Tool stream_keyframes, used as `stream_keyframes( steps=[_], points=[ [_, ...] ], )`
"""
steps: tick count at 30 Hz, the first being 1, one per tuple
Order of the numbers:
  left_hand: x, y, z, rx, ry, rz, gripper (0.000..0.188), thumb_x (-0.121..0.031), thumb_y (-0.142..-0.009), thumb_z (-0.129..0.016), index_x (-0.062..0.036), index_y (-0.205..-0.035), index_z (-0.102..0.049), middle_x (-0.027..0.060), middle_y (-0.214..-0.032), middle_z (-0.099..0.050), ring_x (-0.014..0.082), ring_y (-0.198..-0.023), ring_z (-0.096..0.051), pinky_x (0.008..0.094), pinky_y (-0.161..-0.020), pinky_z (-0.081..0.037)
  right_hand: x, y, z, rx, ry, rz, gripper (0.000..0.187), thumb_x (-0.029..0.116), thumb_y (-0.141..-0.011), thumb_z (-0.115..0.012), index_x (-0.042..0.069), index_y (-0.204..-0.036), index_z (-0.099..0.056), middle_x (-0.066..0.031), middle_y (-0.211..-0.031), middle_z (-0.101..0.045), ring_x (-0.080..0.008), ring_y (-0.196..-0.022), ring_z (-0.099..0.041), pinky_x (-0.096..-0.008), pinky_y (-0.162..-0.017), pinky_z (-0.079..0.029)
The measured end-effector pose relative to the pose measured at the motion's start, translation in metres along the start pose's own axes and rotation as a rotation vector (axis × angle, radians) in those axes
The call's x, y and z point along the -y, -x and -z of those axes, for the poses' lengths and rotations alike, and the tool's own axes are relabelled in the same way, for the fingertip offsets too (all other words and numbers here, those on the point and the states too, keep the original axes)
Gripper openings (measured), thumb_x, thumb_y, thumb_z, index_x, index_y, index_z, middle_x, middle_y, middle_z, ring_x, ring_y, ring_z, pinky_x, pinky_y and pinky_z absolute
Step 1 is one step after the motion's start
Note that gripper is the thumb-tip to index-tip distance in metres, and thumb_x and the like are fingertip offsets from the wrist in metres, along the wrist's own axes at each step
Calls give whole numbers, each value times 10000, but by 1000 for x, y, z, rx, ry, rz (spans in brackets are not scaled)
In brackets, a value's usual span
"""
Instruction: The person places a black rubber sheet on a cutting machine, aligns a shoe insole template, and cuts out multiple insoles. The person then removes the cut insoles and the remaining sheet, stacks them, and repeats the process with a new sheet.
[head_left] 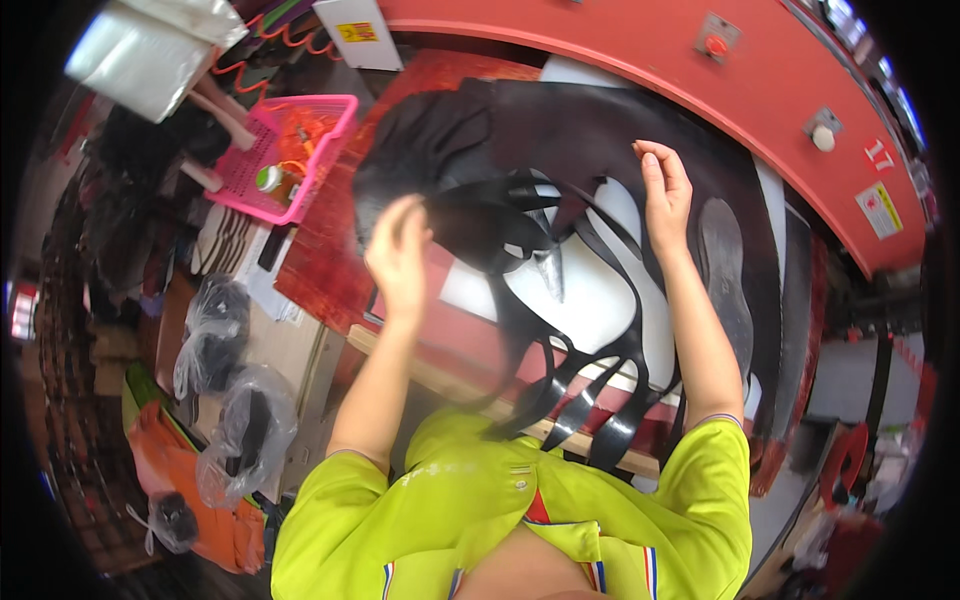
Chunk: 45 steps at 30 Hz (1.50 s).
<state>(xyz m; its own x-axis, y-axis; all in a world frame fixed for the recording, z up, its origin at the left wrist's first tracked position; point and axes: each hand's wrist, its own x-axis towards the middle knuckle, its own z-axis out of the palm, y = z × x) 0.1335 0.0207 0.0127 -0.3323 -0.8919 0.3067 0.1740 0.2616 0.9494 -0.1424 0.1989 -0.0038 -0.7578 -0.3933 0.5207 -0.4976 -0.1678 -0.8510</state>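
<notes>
A limp black sheet with large cut-out holes (480,225), leather-like and scrap-shaped, hangs in front of me, its strips trailing over the table's near edge. My left hand (398,262), smeared by motion, closes on the sheet's left edge. To the right, my right hand (667,195) hovers over a broad dark sheet (590,125), fingers loosely bent, with nothing visible in them. Beside my right forearm lies a grey sole-shaped piece (722,260). White surface (570,300) shows through the holes.
A red machine beam (620,25) with a red button (715,45) curves across the far side. At the left stand a pink basket (345,110) and bagged dark items (215,330). A wooden rail (440,380) edges the table near me.
</notes>
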Motion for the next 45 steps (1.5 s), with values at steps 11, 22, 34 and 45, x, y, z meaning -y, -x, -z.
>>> stream_keyframes(
  steps=[11, 22, 34, 45],
  points=[
    [59, -32, 4, 22, 197, 499, 258, -289, -950, -656, -83, -1100, -618, -37, -799, -585, 18, -530, -424, 174, -442, -295, 54, 57, -30, 653, 719, 435, 621, 369, -710, -792, 87, -1232, -611, -143, -1280, -541, -330, -1230, -473, -408, -979, -438],
    [15, -179, -39, 194, -251, -139, 326, -299, -914, -684, -29, -1097, -686, -6, -838, -622, 58, -552, -461, 212, -477, -339, 17, 65, 1, 605, 672, 578, 415, 15, -748, -657, 116, -1151, -662, -24, -1218, -653, -248, -1176, -597, -347, -867, -566],
    [-122, -336, 62, 118, 109, -574, 170, -130, -981, -598, -5, -1089, -636, 50, -938, -648, 178, -837, -667, 366, -883, -569, 27, 78, -27, 735, 608, 249, 401, 145, -755, -713, 68, -1144, -654, -94, -1200, -636, -296, -1109, -603, -378, -964, -492],
    [100, -74, 133, 642, -907, -593, 284, -80, -914, -603, -53, -1198, -599, 132, -1325, -594, 296, -1296, -513, 459, -1106, -319, 53, 95, 170, 262, 1222, -392, 1006, 646, -616, -789, 160, -1428, -448, -353, -1408, -369, -485, -1326, -366, -502, -1082, -345]
  ],
)
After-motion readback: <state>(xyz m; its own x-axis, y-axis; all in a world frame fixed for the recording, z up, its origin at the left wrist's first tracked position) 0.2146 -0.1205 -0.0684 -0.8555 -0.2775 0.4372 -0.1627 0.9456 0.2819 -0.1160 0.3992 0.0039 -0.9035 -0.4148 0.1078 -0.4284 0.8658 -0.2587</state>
